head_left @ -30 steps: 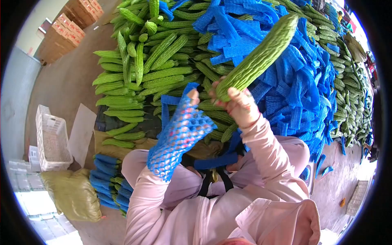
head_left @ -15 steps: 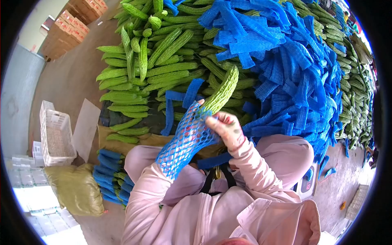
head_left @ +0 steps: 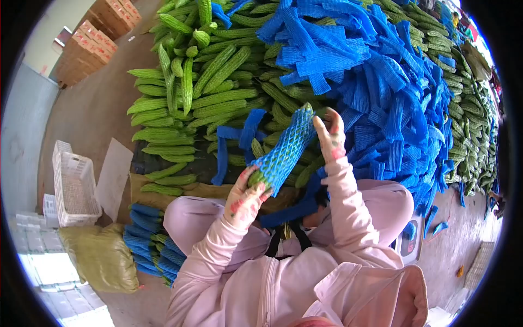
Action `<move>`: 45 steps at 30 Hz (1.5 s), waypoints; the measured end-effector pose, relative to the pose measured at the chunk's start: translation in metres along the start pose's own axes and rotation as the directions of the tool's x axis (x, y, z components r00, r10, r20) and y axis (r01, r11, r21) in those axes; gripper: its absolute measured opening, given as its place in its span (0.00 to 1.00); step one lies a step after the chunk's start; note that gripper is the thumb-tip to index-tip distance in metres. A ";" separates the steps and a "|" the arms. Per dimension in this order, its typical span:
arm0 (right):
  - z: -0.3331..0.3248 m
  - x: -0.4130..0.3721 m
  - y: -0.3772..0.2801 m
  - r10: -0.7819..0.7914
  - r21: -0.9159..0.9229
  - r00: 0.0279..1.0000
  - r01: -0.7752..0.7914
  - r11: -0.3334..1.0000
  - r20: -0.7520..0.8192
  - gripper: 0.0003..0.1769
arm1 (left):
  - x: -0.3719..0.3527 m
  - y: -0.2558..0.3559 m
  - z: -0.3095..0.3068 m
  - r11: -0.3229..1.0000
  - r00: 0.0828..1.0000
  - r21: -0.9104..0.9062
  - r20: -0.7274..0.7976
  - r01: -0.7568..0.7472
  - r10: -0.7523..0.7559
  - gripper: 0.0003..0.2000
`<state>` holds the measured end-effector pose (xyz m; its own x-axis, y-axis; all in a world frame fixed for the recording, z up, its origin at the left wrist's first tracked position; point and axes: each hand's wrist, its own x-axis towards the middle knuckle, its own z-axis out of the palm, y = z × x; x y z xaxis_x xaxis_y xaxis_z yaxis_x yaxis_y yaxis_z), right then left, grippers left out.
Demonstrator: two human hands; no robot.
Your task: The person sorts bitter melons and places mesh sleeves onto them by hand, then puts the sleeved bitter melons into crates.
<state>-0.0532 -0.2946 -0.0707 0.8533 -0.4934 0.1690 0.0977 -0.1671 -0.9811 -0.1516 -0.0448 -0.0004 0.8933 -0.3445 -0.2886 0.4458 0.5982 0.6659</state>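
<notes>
A bitter melon point(head_left: 258, 180) in a blue foam net sleeve point(head_left: 287, 144) slants up and to the right in front of me. My left hand point(head_left: 245, 197) is closed around its lower end, where green skin shows below the net. Beside the upper tip is my right hand point(head_left: 331, 133), its thumb and fingers apart with nothing visible between them. The net covers most of the melon's length. Loose blue net sleeves point(head_left: 403, 103) are heaped to the right of my right hand. Bare bitter melons point(head_left: 218, 103) lie in rows beyond my hands.
Several net-covered bitter melons point(head_left: 147, 240) lie by my left knee, next to an olive sack point(head_left: 101, 256). A white plastic crate point(head_left: 79, 185) stands at the left, with cardboard boxes point(head_left: 90, 52) farther back. More melons point(head_left: 468, 131) are piled at the right. A scale point(head_left: 412, 240) is by my right knee.
The net has passed from my left hand and forearm onto the melon. My left hand now grips the melon's lower end, and my right hand has moved up to its tip and opened.
</notes>
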 end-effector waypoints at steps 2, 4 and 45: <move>0.013 -0.032 -0.028 0.174 0.526 0.980 -0.197 0.827 0.093 0.20 | -0.009 -0.014 -0.005 0.969 0.985 0.196 0.107 -0.152 0.133 0.27; 0.023 -0.070 -0.054 0.282 0.673 0.833 -0.551 0.494 0.476 0.21 | -0.020 -0.020 -0.026 0.973 0.958 0.229 0.280 -0.001 -0.065 0.29; 0.070 -0.090 0.022 0.243 -0.519 0.728 0.179 0.836 0.641 0.25 | -0.199 0.075 -0.674 0.667 -0.102 0.221 -0.907 0.712 0.409 0.36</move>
<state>-0.0914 -0.1938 -0.1139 0.9734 0.1472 -0.1755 -0.0320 -0.6712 -0.7406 -0.2577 0.5565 -0.3563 0.1431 0.9359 -0.3220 0.9204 -0.0062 0.3910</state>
